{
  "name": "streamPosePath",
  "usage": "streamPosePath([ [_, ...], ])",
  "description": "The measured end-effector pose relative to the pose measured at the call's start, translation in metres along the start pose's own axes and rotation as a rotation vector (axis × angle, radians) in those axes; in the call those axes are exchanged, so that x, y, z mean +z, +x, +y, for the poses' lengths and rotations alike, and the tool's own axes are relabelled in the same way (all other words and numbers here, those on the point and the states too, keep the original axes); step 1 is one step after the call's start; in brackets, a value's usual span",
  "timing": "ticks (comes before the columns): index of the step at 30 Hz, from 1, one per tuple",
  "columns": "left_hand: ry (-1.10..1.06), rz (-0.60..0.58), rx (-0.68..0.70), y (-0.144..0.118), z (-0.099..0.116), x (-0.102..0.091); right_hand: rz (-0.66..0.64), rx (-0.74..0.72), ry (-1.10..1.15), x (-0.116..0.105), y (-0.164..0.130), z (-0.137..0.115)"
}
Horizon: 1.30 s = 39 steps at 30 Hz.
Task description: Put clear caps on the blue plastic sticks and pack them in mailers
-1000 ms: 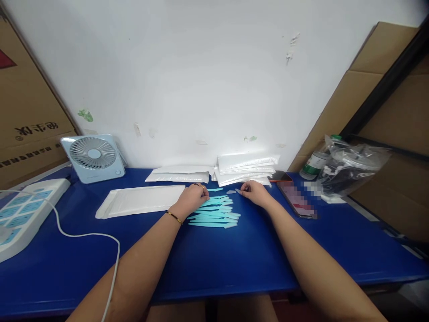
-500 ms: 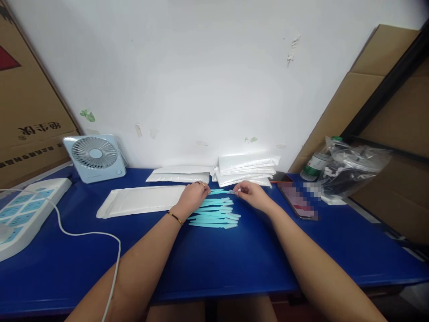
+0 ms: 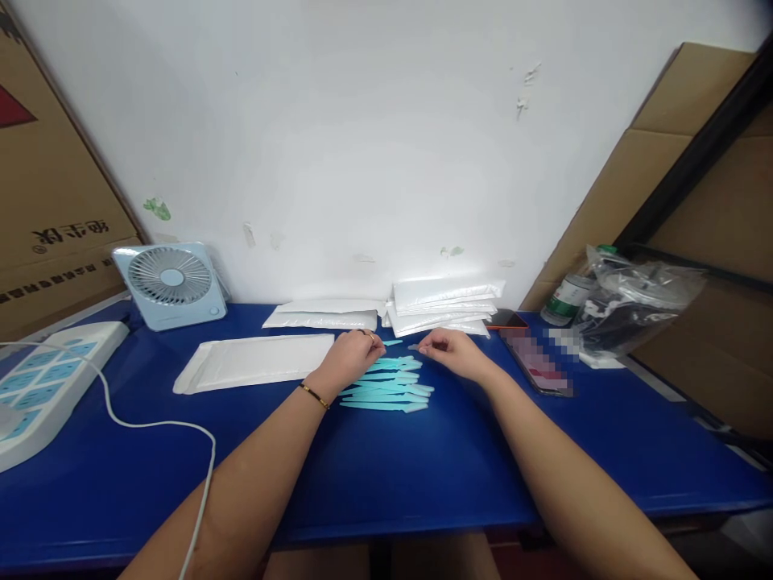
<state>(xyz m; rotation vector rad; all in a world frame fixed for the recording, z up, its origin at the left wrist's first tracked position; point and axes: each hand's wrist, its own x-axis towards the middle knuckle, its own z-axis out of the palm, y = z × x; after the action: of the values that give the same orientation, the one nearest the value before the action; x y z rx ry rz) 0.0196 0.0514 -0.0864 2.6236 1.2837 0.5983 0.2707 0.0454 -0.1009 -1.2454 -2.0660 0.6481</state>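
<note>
Apparently, the turquoise eyebrow razors (image 3: 386, 395) lie side by side on the blue table (image 3: 423, 463) with pale ends rightward so that handles fall toward the left hand (image 3: 350, 358) and tips toward the right hand (image 3: 457, 353). The left fingertips are bunched beside the far razors; the right ones come together at a small translucent cap (image 3: 413, 347), perhaps for delicacy, though I cannot tell whether either hand grips anything.

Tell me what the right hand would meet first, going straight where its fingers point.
The right hand would probably meet the small translucent piece just ahead; whether they touch is unclear.
</note>
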Motion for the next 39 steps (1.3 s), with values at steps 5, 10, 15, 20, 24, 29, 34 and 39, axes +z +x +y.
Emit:
streamPosePath([
  [5, 0.079, 0.069, -0.130, 0.004, -0.021, 0.010, 0.118, 0.008, -0.236, 0.005, 0.009, 0.018],
  [10, 0.018, 0.046, -0.083, 0.007, -0.026, 0.016, 0.099, 0.022, -0.215, 0.014, 0.016, 0.019],
  [15, 0.012, 0.030, -0.062, 0.008, -0.024, 0.017, 0.103, -0.032, -0.218, 0.019, 0.019, 0.011],
  [20, -0.008, 0.025, -0.070, 0.010, -0.025, 0.020, 0.101, -0.051, -0.196, 0.022, 0.019, 0.006],
  [24, -0.044, -0.051, -0.073, 0.007, -0.021, 0.014, 0.092, -0.023, -0.202, 0.024, 0.019, 0.003],
  [29, -0.116, -0.194, 0.051, -0.002, -0.018, 0.002, 0.091, 0.022, -0.206, 0.024, 0.019, 0.003],
  [34, -0.118, -0.230, 0.032, 0.001, -0.015, 0.004, 0.053, 0.073, -0.189, 0.027, 0.018, 0.001],
  [39, -0.122, -0.239, 0.032, 0.000, -0.015, 0.004, 0.012, 0.089, -0.199, 0.023, 0.017, -0.005],
])
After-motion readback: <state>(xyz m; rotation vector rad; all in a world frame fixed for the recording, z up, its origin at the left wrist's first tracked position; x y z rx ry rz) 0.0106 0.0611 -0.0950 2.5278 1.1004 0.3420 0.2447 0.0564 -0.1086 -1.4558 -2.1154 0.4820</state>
